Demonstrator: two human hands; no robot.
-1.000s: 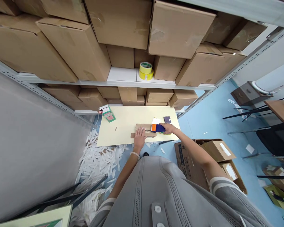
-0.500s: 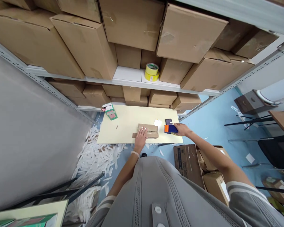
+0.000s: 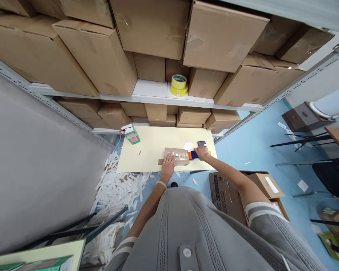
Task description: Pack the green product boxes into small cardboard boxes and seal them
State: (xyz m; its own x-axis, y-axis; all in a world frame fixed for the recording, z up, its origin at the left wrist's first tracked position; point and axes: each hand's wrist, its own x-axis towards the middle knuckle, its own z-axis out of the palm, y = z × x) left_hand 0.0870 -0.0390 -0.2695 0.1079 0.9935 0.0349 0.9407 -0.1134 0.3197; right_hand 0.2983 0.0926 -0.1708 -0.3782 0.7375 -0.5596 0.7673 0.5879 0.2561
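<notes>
A small cardboard box point(image 3: 181, 152) lies on the cream tabletop point(image 3: 151, 140), with shiny clear tape along its top. My left hand point(image 3: 168, 165) rests on the box's left part, fingers stretched out and lying flat. My right hand point(image 3: 202, 153) is closed around a blue and orange tape dispenser point(image 3: 194, 155), whose orange end is at the box's right end. Part of the dispenser is hidden by my fingers. Just behind that hand lies a dark phone point(image 3: 201, 143), beside a white piece of paper point(image 3: 188, 146).
A green and white carton point(image 3: 131, 134) stands at the table's back left. Shelves of cardboard boxes point(image 3: 158, 34) rise behind, with yellow tape rolls point(image 3: 179, 86) on one. Paper strips point(image 3: 121, 188) litter the floor at left. A large open carton point(image 3: 226, 192) stands at right.
My right hand has moved left with the tape dispenser, from right of the box up to its right end. More shiny tape shows on the box top. My left hand stays in place.
</notes>
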